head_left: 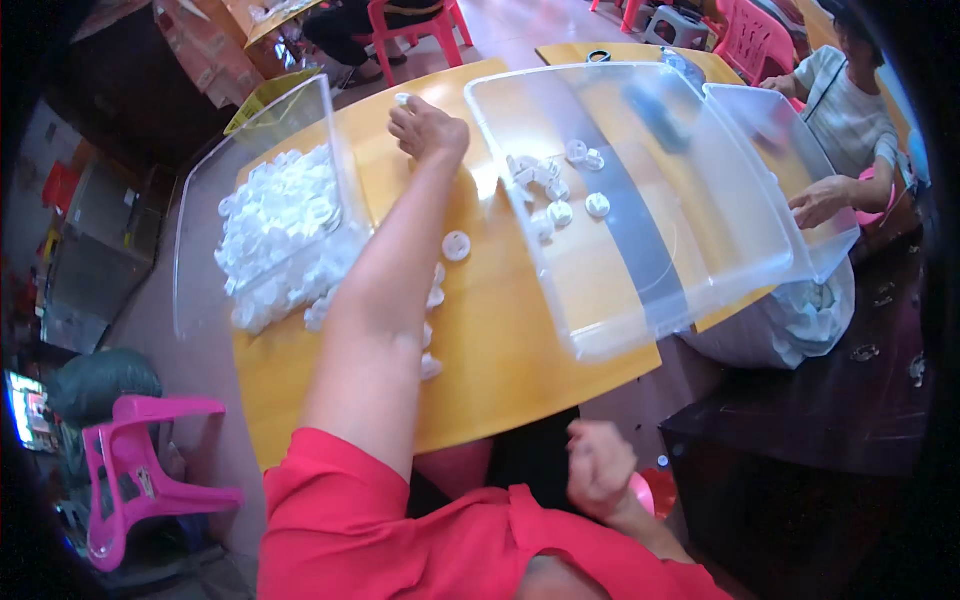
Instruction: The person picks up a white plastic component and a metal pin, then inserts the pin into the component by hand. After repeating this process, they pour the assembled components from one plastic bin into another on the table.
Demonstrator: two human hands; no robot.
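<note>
My left hand [428, 132] reaches across the table, its fingers closed at the far side, with a small white plastic part [402, 99] showing at the fingertips. My right hand [600, 465] is curled near my lap, off the table's near edge; whether anything is inside it is hidden. A round white part [457, 246] lies alone on the tabletop. Several more white parts [431, 366] stand in a row beside my left forearm, which partly hides them. To the left, a clear bin [336, 150] holds a large heap of white plastic parts [285, 205].
The yellow table [500, 400] also carries a large clear bin [575, 345] with several white parts [560, 213] in it. At the right, another person's hand [822, 201] rests by a further clear bin [725, 92]. A pink stool [140, 465] stands at lower left, a white bag [790, 330] at right.
</note>
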